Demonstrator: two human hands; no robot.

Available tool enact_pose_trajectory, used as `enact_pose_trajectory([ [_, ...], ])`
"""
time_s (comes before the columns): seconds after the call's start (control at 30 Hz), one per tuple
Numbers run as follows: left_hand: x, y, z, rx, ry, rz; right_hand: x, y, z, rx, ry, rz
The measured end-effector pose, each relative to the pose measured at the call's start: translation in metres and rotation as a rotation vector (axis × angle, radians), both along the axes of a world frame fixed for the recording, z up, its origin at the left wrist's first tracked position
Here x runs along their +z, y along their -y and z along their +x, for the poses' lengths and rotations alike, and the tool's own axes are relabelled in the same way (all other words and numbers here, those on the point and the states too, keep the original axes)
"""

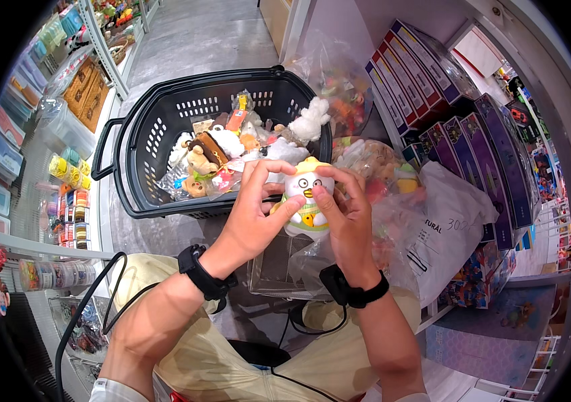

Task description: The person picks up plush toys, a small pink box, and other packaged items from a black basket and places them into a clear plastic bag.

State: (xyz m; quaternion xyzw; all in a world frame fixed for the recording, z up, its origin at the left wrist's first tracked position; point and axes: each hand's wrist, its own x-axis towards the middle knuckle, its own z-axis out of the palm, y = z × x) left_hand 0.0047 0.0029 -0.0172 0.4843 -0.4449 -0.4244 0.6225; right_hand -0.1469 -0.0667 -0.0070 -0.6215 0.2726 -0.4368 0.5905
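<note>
Both hands hold a white duck figure [301, 188] with a yellow cap, round eyes, an orange beak and a green scarf. My left hand [260, 206] grips its left side, thumb on the front and fingertips at the cap. On the other side, my right hand [346, 211] presses its thumb near the beak, with the index finger on the cap. Behind the figure stands a black plastic shopping basket [139, 166] with several small plush toys [215, 151] in it. A white plush toy [310, 120] rests at the basket's right rim.
Clear plastic bags of toys [366, 161] lie right of the basket. A white printed bag [446, 226] leans by stacked boxed goods [481, 161]. Shelves of goods [71, 211] line the left. A mesh basket [275, 266] sits below my hands, and a black cable [76, 321] hangs at left.
</note>
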Motion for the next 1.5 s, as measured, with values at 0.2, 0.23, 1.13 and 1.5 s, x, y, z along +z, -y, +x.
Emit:
enact_pose_trajectory([
  [0.2,-0.001,0.001,0.002,-0.007,0.025,-0.004,0.0,0.0,-0.002,-0.002,-0.018,0.047],
  [0.23,-0.005,0.002,0.003,-0.003,0.028,-0.016,0.0,0.0,-0.002,0.001,-0.02,0.05],
  [1.13,0.014,-0.006,-0.001,-0.009,0.147,0.005,-0.001,-0.001,0.0,0.023,0.057,0.183],
  [1.5,0.01,-0.004,-0.004,0.032,0.018,-0.019,-0.003,-0.001,0.001,-0.016,0.086,0.174],
])
